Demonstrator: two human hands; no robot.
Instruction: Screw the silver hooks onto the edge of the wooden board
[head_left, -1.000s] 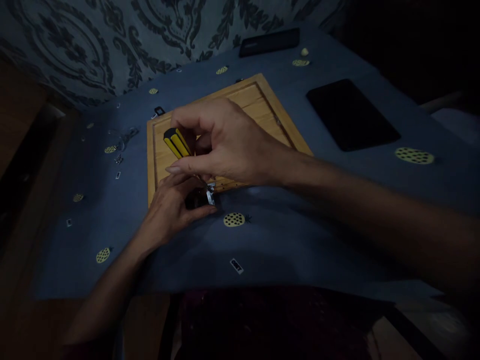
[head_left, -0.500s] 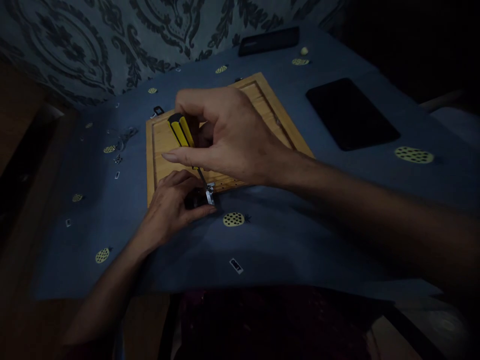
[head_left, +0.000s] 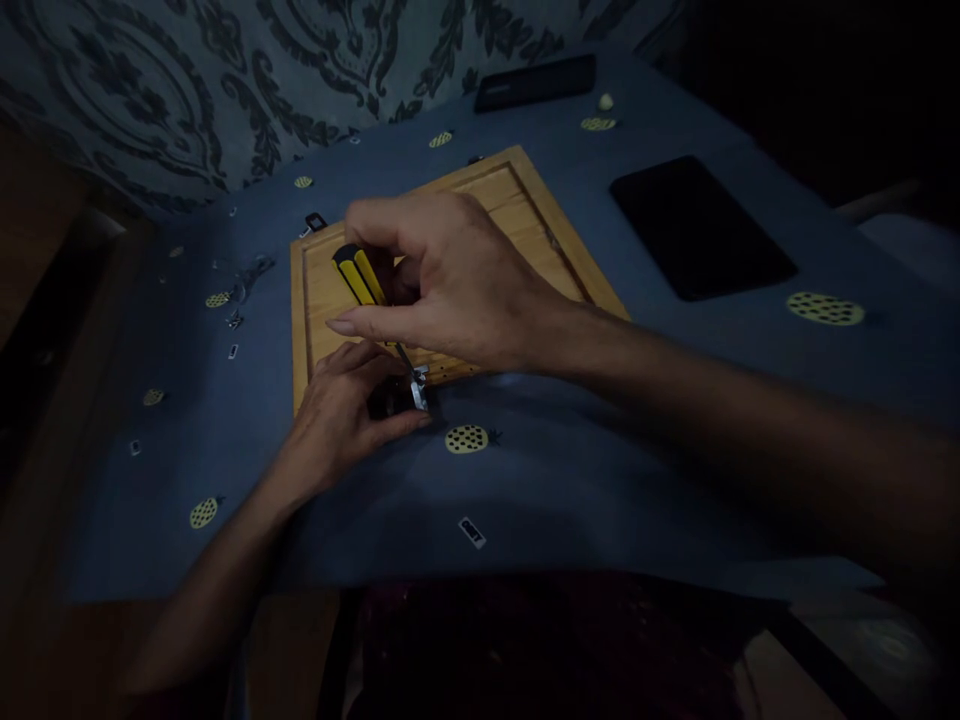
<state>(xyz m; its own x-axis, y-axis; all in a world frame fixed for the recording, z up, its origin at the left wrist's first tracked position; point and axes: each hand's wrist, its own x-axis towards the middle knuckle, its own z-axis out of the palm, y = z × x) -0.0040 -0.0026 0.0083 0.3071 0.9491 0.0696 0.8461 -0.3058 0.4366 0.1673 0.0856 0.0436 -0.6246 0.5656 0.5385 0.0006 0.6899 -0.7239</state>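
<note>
Yellow and black, the ribbed handle of the screwdriver sits gripped in my right hand, my thumb laid along its near side and my fingers curled behind it. Its shaft slants down toward me, the tip meeting a small shiny metal fitting at the near edge of the wooden board. My left hand is closed on that fitting, thumb at its near end, fingers bent over the board's edge; the light is so poor that I can't tell quite what lies beneath them. A few dark holes run along the edge beside the fitting. The board lies on a blue tablecloth printed with yellow pineapples. Over to my left, small metal bits lie well apart from the board, and just past its far left corner is a little black object. On my right rests a flat black slab; farther back, near the patterned wall, I see a dark oblong case and a small pale lump.
</note>
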